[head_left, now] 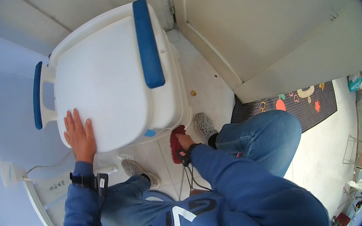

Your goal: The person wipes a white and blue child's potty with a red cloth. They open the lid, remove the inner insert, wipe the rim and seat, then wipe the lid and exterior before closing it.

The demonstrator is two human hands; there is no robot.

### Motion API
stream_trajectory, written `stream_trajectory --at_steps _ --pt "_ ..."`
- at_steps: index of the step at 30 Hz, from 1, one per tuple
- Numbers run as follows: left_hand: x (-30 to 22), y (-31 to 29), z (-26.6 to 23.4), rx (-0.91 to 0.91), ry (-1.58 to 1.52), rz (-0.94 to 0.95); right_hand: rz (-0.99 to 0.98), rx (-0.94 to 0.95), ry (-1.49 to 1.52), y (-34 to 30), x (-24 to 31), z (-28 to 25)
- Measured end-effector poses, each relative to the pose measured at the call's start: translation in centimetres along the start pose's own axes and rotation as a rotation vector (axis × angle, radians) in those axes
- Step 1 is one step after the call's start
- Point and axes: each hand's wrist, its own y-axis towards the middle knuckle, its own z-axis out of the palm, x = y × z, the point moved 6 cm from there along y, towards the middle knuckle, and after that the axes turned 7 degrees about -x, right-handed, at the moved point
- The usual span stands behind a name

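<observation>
A white commode chair [98, 78] with a closed lid fills the upper left. It has a blue padded armrest [148, 43] on the right and another blue armrest [38, 96] on the left. My left hand [81, 136] lies flat on the lid's near left part, fingers spread. Low by the chair's near right corner, my right hand [185, 139] is closed round a dark red cloth [177, 134]. The cloth is up against the chair's lower side; part of that hand is hidden by the wrist strap and sleeve. A small blue tab [150, 133] shows on the chair's front edge.
A beige door [279, 18] stands at the right, above a dark patterned mat [301, 104]. A small yellowish object [193, 93] lies on the tiled floor. At the left is a white wall fixture [11, 172] with a cable. A wire rack [353, 150] stands far right.
</observation>
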Motion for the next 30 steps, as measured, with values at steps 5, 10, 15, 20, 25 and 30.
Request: stream_trajectory --at_steps 5,10,15,20,25,30 --pt "0.3 0.1 0.0 -0.055 0.014 0.013 -0.635 -0.197 -0.55 1.6 1.5 5.0" --pt "0.2 0.0 0.2 -0.109 0.009 0.03 0.088 -0.192 0.128 0.9 3.6 -4.8" --pt "0.5 -0.1 0.6 -0.168 -0.023 0.06 0.173 -0.393 0.617 -1.5 11.0 -12.3" --pt "0.8 0.0 1.0 -0.159 0.006 0.051 -0.126 -0.07 0.976 0.0 21.4 -17.0" --pt "0.7 0.2 0.8 -0.108 -0.006 0.031 -0.092 -0.255 0.928 0.4 20.9 -16.3" --pt "0.6 0.1 0.5 -0.084 0.012 0.031 -0.162 -0.179 0.841 1.1 20.1 -16.1"
